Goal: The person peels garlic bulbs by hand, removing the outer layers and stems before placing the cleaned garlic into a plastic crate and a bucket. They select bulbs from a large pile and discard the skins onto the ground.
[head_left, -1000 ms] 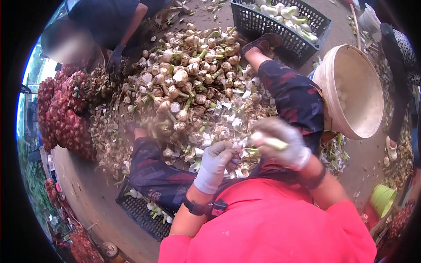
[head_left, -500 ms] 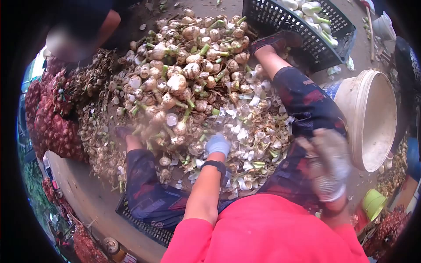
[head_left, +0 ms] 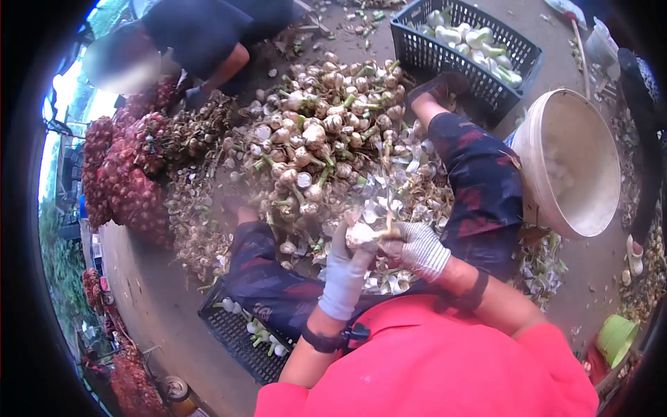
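Observation:
In front of my lap I hold a whitish garlic bulb [head_left: 360,235] in my gloved left hand [head_left: 342,276], its fingers wrapped round the bulb from below. My right hand [head_left: 424,251], in a striped knitted glove, is closed at the bulb's right side, its fingertips pinched on the stem or skin; which of the two is hard to make out. A thin brownish strand stands up between the hands. Beyond them lies a heap of soil-stained garlic bulbs [head_left: 316,135] with cut green stems. Loose white peelings [head_left: 427,201] cover the ground nearer my right leg.
To my right a tilted white bucket [head_left: 531,174] holds a pale blur. Black crates with cleaned bulbs stand ahead [head_left: 458,73] and by my left leg [head_left: 236,340]. Red net sacks [head_left: 132,174] sit at left, near a co-worker's arm [head_left: 229,66]. A green pot [head_left: 615,340] lies at right.
My right hand has come from beside the bucket to meet my left. The left has risen from the heap and now holds a bulb. The view has shifted, and the co-worker shows more.

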### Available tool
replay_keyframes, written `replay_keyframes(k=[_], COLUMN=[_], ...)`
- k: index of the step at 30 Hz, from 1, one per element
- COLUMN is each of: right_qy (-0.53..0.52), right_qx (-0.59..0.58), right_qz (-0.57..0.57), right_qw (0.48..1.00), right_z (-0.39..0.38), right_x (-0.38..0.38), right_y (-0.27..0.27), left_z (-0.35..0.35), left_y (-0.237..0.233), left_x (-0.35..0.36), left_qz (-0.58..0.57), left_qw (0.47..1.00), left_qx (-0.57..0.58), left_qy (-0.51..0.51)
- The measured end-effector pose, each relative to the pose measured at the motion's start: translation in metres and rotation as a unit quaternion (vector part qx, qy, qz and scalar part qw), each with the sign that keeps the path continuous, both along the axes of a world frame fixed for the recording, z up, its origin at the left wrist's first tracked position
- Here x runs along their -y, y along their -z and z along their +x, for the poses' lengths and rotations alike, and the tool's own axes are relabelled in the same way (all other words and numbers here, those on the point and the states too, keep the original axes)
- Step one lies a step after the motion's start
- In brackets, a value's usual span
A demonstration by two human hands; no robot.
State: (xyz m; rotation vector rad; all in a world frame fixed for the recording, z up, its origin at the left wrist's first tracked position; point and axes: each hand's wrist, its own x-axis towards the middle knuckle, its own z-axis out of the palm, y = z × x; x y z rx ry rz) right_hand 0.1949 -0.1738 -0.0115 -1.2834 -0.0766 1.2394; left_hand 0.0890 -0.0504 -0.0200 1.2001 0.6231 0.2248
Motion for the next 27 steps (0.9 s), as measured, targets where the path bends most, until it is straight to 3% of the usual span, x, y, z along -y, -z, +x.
replay_keyframes(k=[2,4,6,8,9,10,12,15,18,20,22,24,25,26,27], right_qy=[0.049,0.056,0.036,0.032,0.084,0.069,0.081,-0.01,-0.036,-0.047,-0.045,-0.044,-0.061,-0.076,-0.076], right_qx=[0.058,0.02,0.063,0.055,0.032,0.079,0.061,0.113,0.046,0.046,0.062,0.068,0.232,0.389,0.451], right_qz=[0.043,0.134,0.112,0.168,0.115,0.075,0.093,0.024,0.027,0.02,0.007,0.0,-0.009,-0.018,-0.042], right_qw=[0.996,0.989,0.991,0.984,0.989,0.992,0.99,0.993,0.998,0.998,0.997,0.997,0.971,0.918,0.888], right_z=[-0.002,-0.001,0.0,-0.001,-0.008,-0.011,-0.01,-0.003,0.0,0.001,0.001,0.002,0.001,0.001,0.0], right_x=[0.003,0.01,0.021,0.029,0.022,0.025,0.029,0.034,0.034,0.035,0.033,0.028,0.024,0.021,0.02], right_y=[-0.019,-0.022,-0.035,-0.049,-0.064,-0.044,-0.048,-0.048,-0.049,-0.046,-0.041,-0.036,-0.033,-0.03,-0.026], left_z=[0.0,-0.004,-0.009,-0.013,-0.007,-0.006,-0.003,-0.006,-0.009,-0.007,-0.005,-0.004,-0.004,-0.003,-0.002], left_y=[-0.032,-0.052,-0.052,-0.032,-0.046,-0.046,-0.045,-0.045,-0.038,-0.036,-0.037,-0.037,-0.031,-0.03,-0.031], left_x=[0.011,0.012,0.014,0.02,0.017,0.017,0.018,0.008,0.002,0.0,0.001,-0.001,-0.003,-0.003,-0.002], left_qz=[0.016,-0.011,-0.039,0.309,0.516,0.513,0.6,0.61,0.588,0.467,0.42,0.59,0.656,0.654,0.673], left_qw=[0.999,0.997,0.996,0.945,0.845,0.846,0.776,0.764,0.78,0.86,0.887,0.782,0.722,0.723,0.708], left_qx=[0.048,0.081,0.082,0.105,0.135,0.138,0.19,0.185,0.165,0.16,0.154,0.151,0.184,0.182,0.17], left_qy=[-0.019,0.009,0.021,0.017,0.034,0.039,0.048,0.1,0.136,0.127,0.117,0.129,0.125,0.127,0.13])
